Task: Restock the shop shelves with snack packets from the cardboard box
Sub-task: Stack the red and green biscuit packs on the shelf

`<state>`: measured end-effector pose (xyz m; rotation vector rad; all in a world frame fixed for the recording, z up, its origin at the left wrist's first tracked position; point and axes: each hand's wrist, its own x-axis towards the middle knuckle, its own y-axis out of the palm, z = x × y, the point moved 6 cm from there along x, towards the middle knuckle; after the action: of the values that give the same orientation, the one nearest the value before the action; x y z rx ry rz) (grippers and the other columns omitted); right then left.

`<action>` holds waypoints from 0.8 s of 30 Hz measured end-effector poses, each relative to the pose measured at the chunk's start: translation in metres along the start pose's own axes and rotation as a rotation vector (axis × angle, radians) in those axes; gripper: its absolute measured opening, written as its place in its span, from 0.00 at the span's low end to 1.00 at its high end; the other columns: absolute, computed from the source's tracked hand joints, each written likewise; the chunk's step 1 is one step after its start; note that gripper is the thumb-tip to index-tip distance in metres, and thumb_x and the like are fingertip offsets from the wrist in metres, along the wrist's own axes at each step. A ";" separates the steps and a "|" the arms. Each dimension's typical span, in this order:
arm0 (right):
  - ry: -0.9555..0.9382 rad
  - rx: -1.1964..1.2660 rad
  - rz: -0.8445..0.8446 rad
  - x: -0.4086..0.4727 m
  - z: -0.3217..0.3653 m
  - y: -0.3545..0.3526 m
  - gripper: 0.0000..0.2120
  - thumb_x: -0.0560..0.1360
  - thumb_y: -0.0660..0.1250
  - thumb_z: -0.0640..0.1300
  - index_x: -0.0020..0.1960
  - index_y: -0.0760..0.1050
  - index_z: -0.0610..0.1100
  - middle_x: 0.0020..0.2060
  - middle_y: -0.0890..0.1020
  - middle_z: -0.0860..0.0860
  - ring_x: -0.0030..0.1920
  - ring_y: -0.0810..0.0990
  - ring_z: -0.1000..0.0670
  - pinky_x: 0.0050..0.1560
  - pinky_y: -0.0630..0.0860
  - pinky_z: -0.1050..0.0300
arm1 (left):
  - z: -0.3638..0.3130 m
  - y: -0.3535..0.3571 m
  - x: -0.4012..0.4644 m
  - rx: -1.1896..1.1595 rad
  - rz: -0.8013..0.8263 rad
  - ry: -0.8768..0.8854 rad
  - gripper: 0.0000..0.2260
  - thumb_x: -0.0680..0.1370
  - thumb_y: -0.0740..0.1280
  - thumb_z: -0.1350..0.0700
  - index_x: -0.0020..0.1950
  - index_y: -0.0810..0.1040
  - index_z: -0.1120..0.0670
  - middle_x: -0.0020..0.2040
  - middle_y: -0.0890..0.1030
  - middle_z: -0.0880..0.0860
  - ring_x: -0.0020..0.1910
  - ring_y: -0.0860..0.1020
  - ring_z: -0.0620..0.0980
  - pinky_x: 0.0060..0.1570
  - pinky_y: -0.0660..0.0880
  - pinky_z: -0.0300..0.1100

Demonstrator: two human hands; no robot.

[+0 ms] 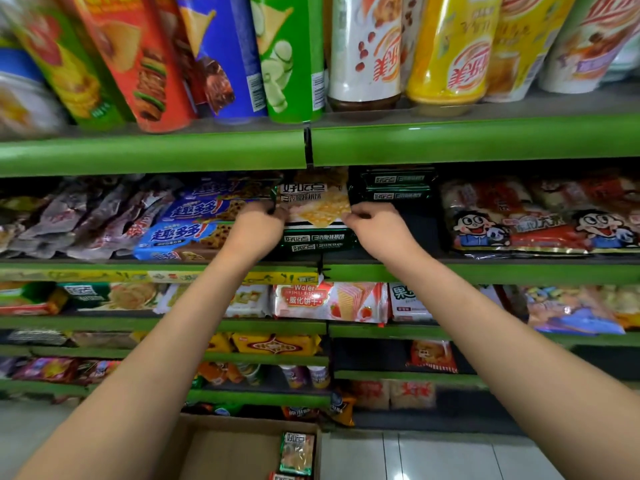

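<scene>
Both hands, left hand (258, 225) and right hand (375, 225), grip the cracker packet (317, 202), dark green with golden crackers pictured, above the stack (317, 242).

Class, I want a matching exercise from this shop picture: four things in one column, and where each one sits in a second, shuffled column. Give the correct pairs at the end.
Things
1. cracker packet
2. cardboard box
3. green tube
4. strawberry wafer packet

Places
A. on the floor below the shelves
B. standing on the top shelf
C. held by both hands, the left hand and the right hand, at the second shelf
D. on the shelf just under the hands

Pairs: 1-C, 2-A, 3-B, 4-D
</scene>
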<state>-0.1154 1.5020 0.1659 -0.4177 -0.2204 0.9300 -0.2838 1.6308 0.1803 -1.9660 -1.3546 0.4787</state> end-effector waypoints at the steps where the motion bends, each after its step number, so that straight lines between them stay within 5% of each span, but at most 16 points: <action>1: 0.001 0.049 -0.014 -0.003 -0.002 -0.003 0.16 0.79 0.69 0.46 0.64 0.79 0.41 0.59 0.82 0.47 0.53 0.78 0.52 0.49 0.69 0.64 | -0.002 0.001 -0.005 -0.056 -0.007 0.017 0.12 0.83 0.62 0.54 0.57 0.82 0.60 0.41 0.80 0.57 0.34 0.76 0.53 0.30 0.68 0.38; 4: -0.012 0.145 -0.065 -0.014 -0.016 -0.022 0.12 0.76 0.71 0.42 0.60 0.80 0.45 0.52 0.83 0.52 0.52 0.80 0.53 0.46 0.70 0.68 | -0.005 0.007 -0.024 -0.281 0.008 0.037 0.10 0.82 0.64 0.58 0.60 0.81 0.55 0.42 0.81 0.51 0.33 0.74 0.45 0.28 0.66 0.31; 7: -0.009 0.262 -0.079 -0.028 -0.038 -0.047 0.11 0.73 0.73 0.35 0.51 0.79 0.48 0.47 0.83 0.52 0.48 0.81 0.54 0.43 0.75 0.70 | -0.012 0.020 -0.045 -0.542 0.097 0.030 0.09 0.81 0.66 0.62 0.58 0.78 0.51 0.48 0.82 0.46 0.45 0.80 0.39 0.44 0.73 0.28; 9: -0.005 0.312 -0.093 -0.036 -0.050 -0.061 0.15 0.71 0.74 0.31 0.48 0.78 0.49 0.45 0.82 0.51 0.47 0.80 0.53 0.42 0.76 0.68 | -0.018 0.034 -0.053 -0.618 0.144 0.020 0.12 0.80 0.67 0.64 0.60 0.76 0.51 0.55 0.81 0.52 0.54 0.79 0.45 0.56 0.74 0.38; 13: 0.003 0.367 -0.137 -0.042 -0.064 -0.083 0.20 0.70 0.72 0.27 0.52 0.75 0.49 0.48 0.80 0.47 0.49 0.79 0.49 0.49 0.77 0.57 | -0.027 0.062 -0.057 -0.759 0.248 -0.101 0.15 0.81 0.65 0.64 0.67 0.75 0.54 0.60 0.80 0.55 0.59 0.78 0.53 0.62 0.73 0.51; 18: 0.051 0.429 -0.099 -0.038 -0.071 -0.097 0.29 0.71 0.71 0.26 0.67 0.70 0.46 0.46 0.79 0.49 0.50 0.78 0.51 0.53 0.75 0.57 | -0.033 0.081 -0.050 -0.841 0.254 -0.195 0.09 0.82 0.63 0.64 0.58 0.77 0.53 0.56 0.81 0.53 0.50 0.78 0.48 0.46 0.72 0.43; 21: 0.119 0.582 -0.076 -0.037 -0.071 -0.093 0.16 0.79 0.66 0.35 0.66 0.75 0.40 0.52 0.83 0.48 0.58 0.80 0.48 0.66 0.71 0.51 | -0.036 0.087 -0.049 -0.841 0.226 -0.218 0.12 0.81 0.60 0.67 0.50 0.76 0.51 0.51 0.80 0.50 0.49 0.76 0.47 0.43 0.73 0.41; 24: 0.203 0.697 -0.095 -0.036 -0.072 -0.089 0.10 0.84 0.60 0.45 0.56 0.79 0.45 0.58 0.84 0.45 0.61 0.80 0.45 0.64 0.72 0.47 | -0.035 0.087 -0.049 -0.849 0.193 -0.239 0.12 0.81 0.59 0.68 0.49 0.74 0.50 0.50 0.79 0.49 0.49 0.76 0.46 0.42 0.73 0.41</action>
<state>-0.0454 1.4076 0.1400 0.1449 0.2680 0.8054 -0.2226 1.5559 0.1379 -2.8128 -1.7002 0.2369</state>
